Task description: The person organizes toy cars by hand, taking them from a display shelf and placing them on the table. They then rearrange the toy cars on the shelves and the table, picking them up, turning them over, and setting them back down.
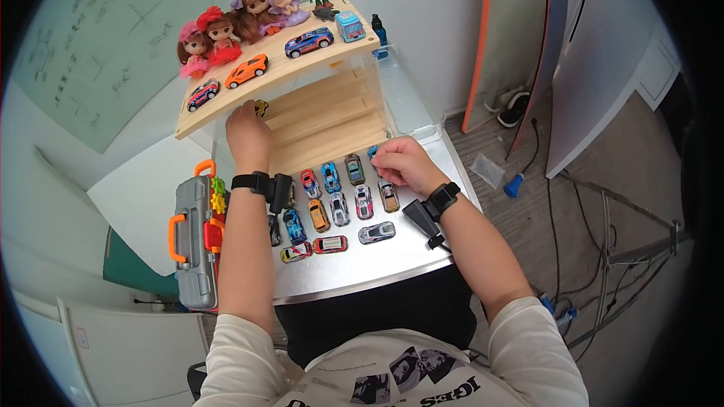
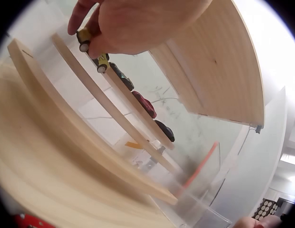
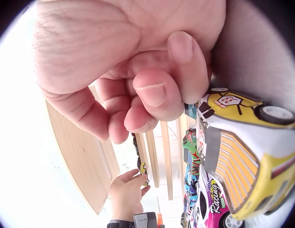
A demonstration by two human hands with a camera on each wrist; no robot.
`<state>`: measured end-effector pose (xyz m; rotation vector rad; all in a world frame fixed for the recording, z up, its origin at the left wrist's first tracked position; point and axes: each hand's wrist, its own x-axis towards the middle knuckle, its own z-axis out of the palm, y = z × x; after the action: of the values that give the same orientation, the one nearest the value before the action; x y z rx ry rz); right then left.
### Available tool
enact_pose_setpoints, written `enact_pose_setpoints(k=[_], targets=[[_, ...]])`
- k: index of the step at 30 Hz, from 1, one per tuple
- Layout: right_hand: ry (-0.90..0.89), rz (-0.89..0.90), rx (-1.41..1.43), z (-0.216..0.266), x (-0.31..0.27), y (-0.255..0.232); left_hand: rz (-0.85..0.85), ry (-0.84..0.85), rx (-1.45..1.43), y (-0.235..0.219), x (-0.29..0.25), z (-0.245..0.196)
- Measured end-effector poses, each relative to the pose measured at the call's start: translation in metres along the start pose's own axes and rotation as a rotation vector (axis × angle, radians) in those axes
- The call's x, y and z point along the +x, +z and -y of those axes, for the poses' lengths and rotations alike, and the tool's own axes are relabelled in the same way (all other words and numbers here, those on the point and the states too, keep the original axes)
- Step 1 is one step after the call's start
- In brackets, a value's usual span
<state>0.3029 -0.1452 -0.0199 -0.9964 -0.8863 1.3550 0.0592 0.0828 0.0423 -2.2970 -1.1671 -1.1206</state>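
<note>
My left hand reaches into the wooden display shelf and pinches a yellow toy car between thumb and fingers. In the left wrist view the car is over a narrow wooden ledge, in line with a dark toy car, a maroon one and a black one. My right hand hovers low over the back right of the table, its fingers loosely curled with nothing visible between them. Beside its fingertips is a blue toy car. A yellow and white toy car lies close below this hand.
Several toy cars stand in rows on the silver table. The shelf's top board carries dolls, more cars and a blue toy bus. A grey toolbox with orange handles stands left of the table.
</note>
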Motion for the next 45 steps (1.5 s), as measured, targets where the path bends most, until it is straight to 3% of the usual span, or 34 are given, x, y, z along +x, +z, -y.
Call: enact_pose_setpoints(k=[8, 15, 35, 45], targets=[[0.002, -0.022, -0.016, 0.002, 0.000, 0.003, 0.199, 0.099, 0.094, 0.010, 0.010, 0.020], [0.018, -0.005, -0.028, 0.001, 0.002, 0.000, 0.177, 0.067, 0.072, 0.011, 0.011, 0.024], [0.000, -0.019, 0.007, 0.001, 0.001, 0.001, 0.387, -0.013, 0.042, -0.003, 0.023, 0.022], [0.004, -0.026, 0.004, 0.002, 0.001, 0.001, 0.356, 0.031, 0.038, -0.004, 0.027, 0.023]])
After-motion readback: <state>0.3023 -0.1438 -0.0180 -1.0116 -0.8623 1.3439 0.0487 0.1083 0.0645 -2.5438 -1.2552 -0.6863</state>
